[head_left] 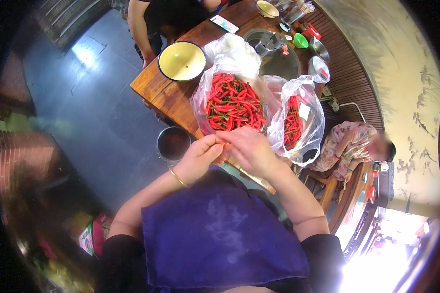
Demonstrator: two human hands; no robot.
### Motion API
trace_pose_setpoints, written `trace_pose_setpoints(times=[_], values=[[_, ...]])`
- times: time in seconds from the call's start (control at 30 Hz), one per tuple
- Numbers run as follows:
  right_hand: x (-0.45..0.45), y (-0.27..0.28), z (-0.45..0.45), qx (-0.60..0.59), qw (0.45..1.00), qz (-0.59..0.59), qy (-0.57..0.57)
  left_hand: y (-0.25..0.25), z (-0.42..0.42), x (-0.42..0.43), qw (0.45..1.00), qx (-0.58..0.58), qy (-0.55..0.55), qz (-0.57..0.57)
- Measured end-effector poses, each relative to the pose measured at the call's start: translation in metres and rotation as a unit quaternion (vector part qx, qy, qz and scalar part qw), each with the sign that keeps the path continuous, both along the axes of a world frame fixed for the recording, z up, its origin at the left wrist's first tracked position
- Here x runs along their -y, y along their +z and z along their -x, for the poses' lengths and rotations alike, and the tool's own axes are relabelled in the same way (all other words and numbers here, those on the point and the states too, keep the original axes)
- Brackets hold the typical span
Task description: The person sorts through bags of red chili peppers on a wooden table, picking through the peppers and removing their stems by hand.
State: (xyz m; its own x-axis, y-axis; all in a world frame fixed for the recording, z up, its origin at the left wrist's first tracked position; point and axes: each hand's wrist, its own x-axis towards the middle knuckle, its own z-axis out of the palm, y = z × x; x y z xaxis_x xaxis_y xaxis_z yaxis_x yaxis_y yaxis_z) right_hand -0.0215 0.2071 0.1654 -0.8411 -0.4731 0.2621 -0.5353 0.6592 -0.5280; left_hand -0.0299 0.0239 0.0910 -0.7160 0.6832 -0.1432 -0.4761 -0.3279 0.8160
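My left hand (200, 155), with a gold bangle at its wrist, is closed in a pinch in front of my apron. Against its fingertips, my right hand (253, 150) is closed too. A bit of a red chili pepper (224, 144) shows between the fingers of both hands; most of it is hidden. Just beyond them, an open plastic bag (200, 100) full of red chili peppers (233, 103) with green stems stands on the wooden table (149, 87). A second clear bag (314, 129) with more red chilies (292, 122) stands to its right.
A yellow enamel basin (182, 61) sits at the table's left corner, and a dark bucket (174, 143) is below the table edge. Behind the bags are a metal pot (269, 45), a green bowl (300, 41) and a phone (225, 24). One person (139, 24) is across the table, another (347, 146) at right.
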Motion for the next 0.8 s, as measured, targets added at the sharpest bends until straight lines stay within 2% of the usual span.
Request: trace_pose_setpoints(times=[0.2,0.23,0.3,0.33,0.43,0.5,0.6,0.63,0.67,0.7,0.73,0.77,0.8], values=[[0.012,-0.009,0.002,0.035,0.998,0.031,-0.048,-0.015,-0.001,0.000,0.982,0.132,0.048,-0.126],[0.012,-0.010,0.005,0.059,0.991,0.067,-0.096,-0.015,0.000,0.001,0.973,0.154,0.062,-0.157],[0.005,-0.018,0.014,0.104,0.967,0.141,-0.188,-0.016,0.006,0.013,0.968,0.174,0.101,-0.152],[-0.005,-0.023,0.023,0.081,0.962,0.118,-0.231,-0.016,0.009,0.020,0.964,0.182,0.120,-0.150],[-0.046,-0.038,0.051,-0.057,0.964,-0.089,-0.246,-0.048,0.014,0.043,0.976,0.133,0.169,0.035],[-0.057,-0.049,0.060,-0.176,0.934,-0.213,-0.225,-0.075,0.017,0.054,0.967,0.093,0.193,0.136],[-0.049,-0.073,0.081,-0.084,0.964,-0.181,-0.174,-0.120,0.018,0.063,0.946,0.044,0.206,0.248],[-0.034,-0.070,0.086,-0.054,0.958,-0.225,-0.168,-0.136,0.017,0.066,0.938,0.034,0.197,0.284],[-0.025,-0.071,0.091,-0.052,0.933,-0.325,-0.144,-0.155,0.022,0.070,0.927,0.017,0.195,0.319],[-0.019,-0.075,0.093,-0.041,0.907,-0.394,-0.140,-0.193,0.024,0.073,0.914,-0.056,0.187,0.355],[-0.019,-0.085,0.097,-0.046,0.900,-0.410,-0.138,-0.221,0.026,0.078,0.892,-0.132,0.187,0.391],[-0.015,-0.086,0.100,-0.004,0.899,-0.413,-0.147,-0.197,0.025,0.075,0.887,-0.101,0.200,0.404],[-0.011,-0.080,0.099,0.031,0.899,-0.412,-0.147,-0.201,0.022,0.076,0.881,-0.131,0.215,0.400]])
